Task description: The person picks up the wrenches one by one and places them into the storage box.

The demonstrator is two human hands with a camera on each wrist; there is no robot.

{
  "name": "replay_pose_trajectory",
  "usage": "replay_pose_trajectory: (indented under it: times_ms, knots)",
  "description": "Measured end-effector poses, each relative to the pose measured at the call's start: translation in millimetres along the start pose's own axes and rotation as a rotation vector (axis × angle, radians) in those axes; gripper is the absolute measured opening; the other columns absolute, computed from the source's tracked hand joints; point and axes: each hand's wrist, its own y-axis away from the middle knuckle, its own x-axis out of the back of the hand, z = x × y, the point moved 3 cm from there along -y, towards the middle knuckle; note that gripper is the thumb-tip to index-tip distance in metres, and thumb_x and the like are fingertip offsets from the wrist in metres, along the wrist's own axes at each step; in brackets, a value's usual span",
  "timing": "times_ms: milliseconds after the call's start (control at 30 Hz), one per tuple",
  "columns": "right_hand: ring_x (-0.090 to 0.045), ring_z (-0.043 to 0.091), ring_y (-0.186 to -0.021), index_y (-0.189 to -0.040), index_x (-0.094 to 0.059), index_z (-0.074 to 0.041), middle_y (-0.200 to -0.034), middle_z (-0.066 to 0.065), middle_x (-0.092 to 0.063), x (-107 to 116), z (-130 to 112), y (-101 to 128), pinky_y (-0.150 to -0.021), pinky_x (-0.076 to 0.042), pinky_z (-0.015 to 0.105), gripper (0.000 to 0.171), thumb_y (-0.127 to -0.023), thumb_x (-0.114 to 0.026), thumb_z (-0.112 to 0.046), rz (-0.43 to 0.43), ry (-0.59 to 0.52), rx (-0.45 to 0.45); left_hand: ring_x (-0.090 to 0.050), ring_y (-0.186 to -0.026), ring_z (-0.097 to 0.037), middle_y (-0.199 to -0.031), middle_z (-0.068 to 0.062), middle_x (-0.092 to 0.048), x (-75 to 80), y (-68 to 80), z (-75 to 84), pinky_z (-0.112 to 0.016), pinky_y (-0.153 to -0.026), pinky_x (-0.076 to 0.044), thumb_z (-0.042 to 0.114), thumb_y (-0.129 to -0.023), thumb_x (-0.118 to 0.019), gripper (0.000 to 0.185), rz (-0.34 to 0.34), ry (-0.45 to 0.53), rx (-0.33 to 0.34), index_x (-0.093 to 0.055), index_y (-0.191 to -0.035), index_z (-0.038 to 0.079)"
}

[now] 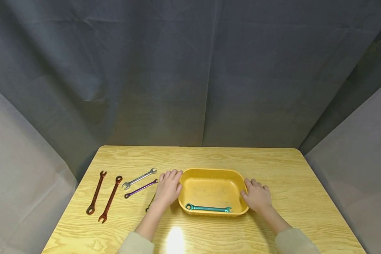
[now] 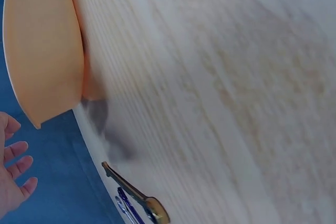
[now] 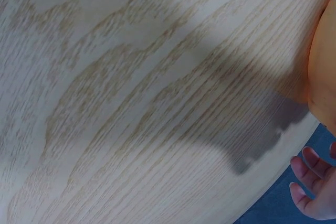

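While both hands, left hand (image 1: 168, 188) and right hand (image 1: 256, 196), rest loose-fingered against its 2 short ends, the tray (image 1: 213, 175) lies lengthwise between them at lower centre.

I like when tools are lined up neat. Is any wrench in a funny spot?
One is. A dark wrench lies mostly hidden under the left hand, apart from the tidy ones. The teal wrench lies alone inside the yellow tray. The two red wrenches, the silver wrench and the purple wrench lie flat. Nothing looks spilled or broken.
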Motion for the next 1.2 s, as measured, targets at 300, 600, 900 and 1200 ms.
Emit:
replay_pose_trajectory:
  times_ms: [300,600,900,1200]
  knots:
    - [-0.054,0.034,-0.089,-0.116,-0.05,-0.003,-0.103,0.016,-0.055,0.5,-0.6,1.2,-0.076,-0.039,0.056,0.041,-0.088,-0.051,-0.033,0.004,0.013,0.002,-0.048,-0.105,-0.023,-0.112,-0.004,-0.056,-5.5,8.1,-15.4,-0.045,-0.092,-0.037,0.017,-0.085,-0.059,0.039,-0.002,0.019,0.096,-0.052,-0.123,0.013]
    - [-0.054,0.036,-0.094,-0.119,-0.049,-0.003,-0.108,0.018,-0.054,1.1,-1.0,0.4,-0.079,-0.039,0.057,0.043,-0.088,-0.051,-0.033,-0.001,0.013,-0.004,-0.049,-0.1,-0.024,-0.112,-0.007,-0.055,-16.3,20.0,-32.7,-0.043,-0.088,-0.039,0.014,-0.083,-0.062,0.042,-0.006,0.023,0.16,-0.051,-0.123,0.011]
    - [-0.054,0.036,-0.091,-0.117,-0.05,-0.003,-0.104,0.017,-0.054,1.9,-1.8,0.5,-0.077,-0.039,0.056,0.042,-0.088,-0.051,-0.033,-0.005,0.01,-0.001,-0.048,-0.092,-0.024,-0.11,-0.009,-0.054,-15.5,30.8,-48.9,-0.038,-0.074,-0.042,0.013,-0.081,-0.064,0.044,-0.011,0.073,0.261,-0.05,-0.123,0.007]
    - [-0.054,0.036,-0.092,-0.118,-0.049,-0.002,-0.106,0.018,-0.055,1.3,-1.2,1.0,-0.077,-0.039,0.056,0.043,-0.088,-0.051,-0.033,0.002,0.007,0.0,-0.051,-0.096,-0.029,-0.11,-0.012,-0.056,-18.9,36.8,-60.0,-0.043,-0.078,-0.044,0.013,-0.081,-0.064,0.047,-0.066,0.076,0.329,-0.049,-0.125,0.006]
